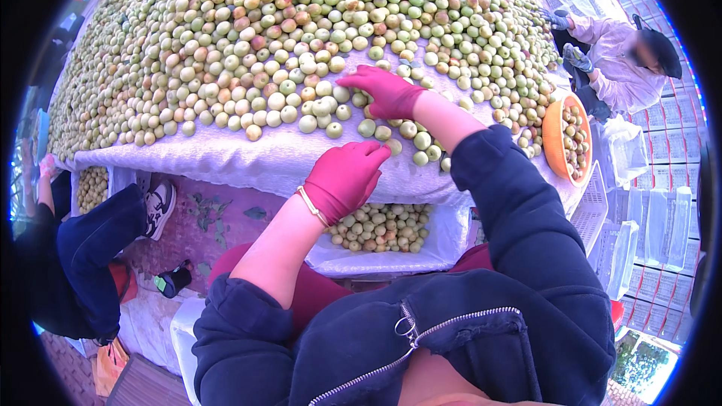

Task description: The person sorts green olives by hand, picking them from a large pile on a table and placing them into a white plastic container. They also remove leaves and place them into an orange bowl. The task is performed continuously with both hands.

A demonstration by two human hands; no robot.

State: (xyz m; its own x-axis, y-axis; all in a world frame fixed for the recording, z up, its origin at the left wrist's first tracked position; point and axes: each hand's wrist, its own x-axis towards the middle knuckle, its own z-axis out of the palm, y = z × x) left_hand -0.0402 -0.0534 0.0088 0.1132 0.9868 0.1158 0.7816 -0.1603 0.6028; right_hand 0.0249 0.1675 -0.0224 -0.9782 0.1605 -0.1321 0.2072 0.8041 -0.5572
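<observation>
A broad heap of small round green fruit [248,56], some blushed red, covers a table draped with pale padded cloth [220,152]. My left hand [347,180], in a red glove with a bracelet at the wrist, is over the cloth's front edge, its fingertips beside a few loose fruit. Its fingers are partly curled, and whether they hold a fruit is hidden. Farther up, my right hand [386,92], also red-gloved, reaches palm down over fruit at the heap's edge; what lies under its palm is hidden. Below the table edge, a plastic-lined crate [389,262] holds similar fruit.
An orange basket [555,141] of fruit stands at the table's right edge. A person [626,65] in gloves sits beyond it, near stacked crates [671,141]. Another person [96,254] sits at left beside a fruit-filled crate [93,189]. A dark cup-like object [174,280] lies below the table.
</observation>
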